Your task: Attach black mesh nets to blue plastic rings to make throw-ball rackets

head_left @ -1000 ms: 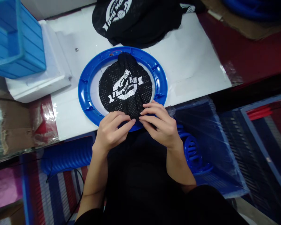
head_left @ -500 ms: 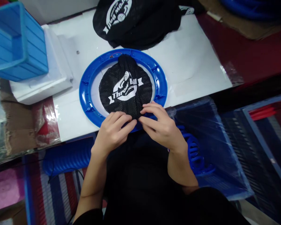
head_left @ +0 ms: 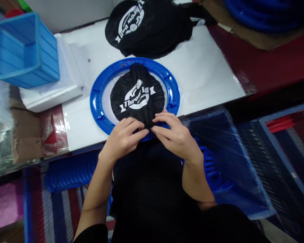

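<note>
A blue plastic ring point(head_left: 96, 101) lies on the white work surface, close to its front edge. Inside it is a round black mesh cloth point(head_left: 154, 98) with a white "Throw Ball" print, its far end bunched over the ring's back rim. My left hand point(head_left: 125, 136) and my right hand point(head_left: 174, 135) meet at the ring's near side. Both pinch the cloth's near edge between thumb and fingers, with the fingertips almost touching over the rim. The pinched edge is partly hidden by the fingers.
More printed black mesh cloths point(head_left: 152, 33) lie piled behind the ring. At left, a light blue bin point(head_left: 47, 54) stands on a white foam block point(head_left: 71, 72). Blue rings point(head_left: 263, 17) are stacked at back right. Below the table edge is a blue crate point(head_left: 233, 145) with blue parts.
The view has shifted slightly, so the table's things appear a little lower, those at left also further right. Both hands stay at the ring's near rim, with small finger movements on the cloth.
</note>
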`<state>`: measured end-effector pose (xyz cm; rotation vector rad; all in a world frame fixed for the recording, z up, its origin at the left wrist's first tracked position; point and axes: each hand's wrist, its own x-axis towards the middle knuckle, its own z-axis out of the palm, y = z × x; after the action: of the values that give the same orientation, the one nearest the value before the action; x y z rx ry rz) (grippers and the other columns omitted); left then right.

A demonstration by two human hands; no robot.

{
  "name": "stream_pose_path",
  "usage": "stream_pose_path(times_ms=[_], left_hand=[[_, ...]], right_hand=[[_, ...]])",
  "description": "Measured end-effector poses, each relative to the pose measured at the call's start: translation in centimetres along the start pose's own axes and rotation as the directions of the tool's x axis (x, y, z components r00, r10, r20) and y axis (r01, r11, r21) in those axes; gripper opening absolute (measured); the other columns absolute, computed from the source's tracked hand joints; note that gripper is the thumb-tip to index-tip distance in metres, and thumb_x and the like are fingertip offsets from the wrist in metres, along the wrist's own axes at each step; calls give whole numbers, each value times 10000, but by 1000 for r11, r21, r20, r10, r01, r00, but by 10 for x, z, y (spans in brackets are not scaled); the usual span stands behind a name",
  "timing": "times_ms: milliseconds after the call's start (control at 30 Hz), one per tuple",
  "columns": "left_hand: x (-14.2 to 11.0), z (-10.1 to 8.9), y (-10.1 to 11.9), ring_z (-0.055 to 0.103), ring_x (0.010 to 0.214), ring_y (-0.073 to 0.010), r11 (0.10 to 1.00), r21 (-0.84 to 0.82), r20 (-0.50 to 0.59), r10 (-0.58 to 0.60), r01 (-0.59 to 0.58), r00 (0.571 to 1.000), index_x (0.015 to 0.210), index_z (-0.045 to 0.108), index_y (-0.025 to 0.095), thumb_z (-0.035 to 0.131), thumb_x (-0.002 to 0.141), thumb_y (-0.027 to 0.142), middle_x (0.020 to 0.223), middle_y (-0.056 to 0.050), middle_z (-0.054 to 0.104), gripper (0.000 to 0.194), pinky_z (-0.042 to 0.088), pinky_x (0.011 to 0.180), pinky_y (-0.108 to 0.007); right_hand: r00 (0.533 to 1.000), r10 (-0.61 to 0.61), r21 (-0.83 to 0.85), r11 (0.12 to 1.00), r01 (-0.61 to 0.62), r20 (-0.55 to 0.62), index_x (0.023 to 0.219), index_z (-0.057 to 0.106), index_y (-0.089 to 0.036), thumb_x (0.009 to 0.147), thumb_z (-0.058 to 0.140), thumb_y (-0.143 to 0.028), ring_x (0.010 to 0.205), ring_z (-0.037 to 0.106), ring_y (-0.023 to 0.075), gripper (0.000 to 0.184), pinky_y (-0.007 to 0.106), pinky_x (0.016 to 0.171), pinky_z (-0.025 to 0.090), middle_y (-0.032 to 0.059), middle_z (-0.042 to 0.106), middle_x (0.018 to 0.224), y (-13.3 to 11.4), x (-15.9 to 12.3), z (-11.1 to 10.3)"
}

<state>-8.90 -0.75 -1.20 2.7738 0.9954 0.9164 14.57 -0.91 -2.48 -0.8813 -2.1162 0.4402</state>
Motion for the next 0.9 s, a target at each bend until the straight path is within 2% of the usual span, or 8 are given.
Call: stream_pose_path(times_ms=[233,333,433,500,567,633,767,900], left_hand=[[1,-6,6,636,907,-221,997,-49,23,-52,53,998,1076,735,185,601,1009,72,1011,-97,702,187,540,757,-365],[-3,-19,4,677,959,-213,974,-159,-46,-173,163,984,1148,740,224,677,1013,160,1067,-78,710,162,577,834,-366],[1,-28,-8,685,1032,-271,902,7,-158,-426,433,891,1146,745,217,654,1035,228,1075,-101,711,144,571,936,-443],[9,-28,-21,650,1144,-370,765,211,-170,-584,609,793,1107,740,185,647,1035,289,1133,-158,697,157,530,1004,-553],[17,-24,-34,593,1236,-457,636,341,-117,-702,692,703,1091,716,157,680,1011,344,1235,-217,655,207,500,1025,-621],[22,-20,-44,569,1259,-472,594,386,-51,-750,706,659,1110,686,139,694,1000,353,1301,-242,613,240,504,1022,-612],[16,-21,-52,593,1199,-371,658,354,58,-725,665,686,1091,659,166,660,1021,283,1280,-181,617,136,518,1032,-521],[0,-27,-52,614,1106,-292,749,222,49,-648,624,760,992,648,190,660,1015,209,1150,-102,684,32,518,1009,-457]], right_hand=[[996,32,-29,999,-30,78,1097,770,-197,1029,587,-78,1307,659,303,229,621,1201,537,147,713,1250,-4,1,-4],[998,47,16,999,-47,31,1165,759,-217,1037,607,-101,1320,660,305,230,601,1157,570,144,718,1283,-1,-2,-7],[997,76,-25,997,-76,-9,1202,751,-202,1032,624,-107,1299,660,317,233,580,1101,599,163,719,1278,-1,-2,-6],[998,67,-87,994,-67,-5,1220,748,-178,1028,617,-99,1285,655,328,246,574,1086,602,184,715,1268,-7,-1,-2],[998,60,-154,986,-56,20,1258,739,-171,1026,597,-84,1271,659,338,286,570,1070,607,191,719,1261,-18,-2,-1],[995,59,-218,975,-41,75,1320,716,-166,1023,579,-70,1237,678,341,341,557,1041,617,190,732,1256,-33,-6,-3],[971,-58,-258,959,118,232,1367,684,-107,1011,574,-52,1076,733,291,377,443,914,638,189,762,1220,-52,-6,-20],[919,-206,-117,959,258,337,1161,766,-204,1053,561,-143,840,699,201,240,335,749,581,74,773,950,-33,43,-31]])
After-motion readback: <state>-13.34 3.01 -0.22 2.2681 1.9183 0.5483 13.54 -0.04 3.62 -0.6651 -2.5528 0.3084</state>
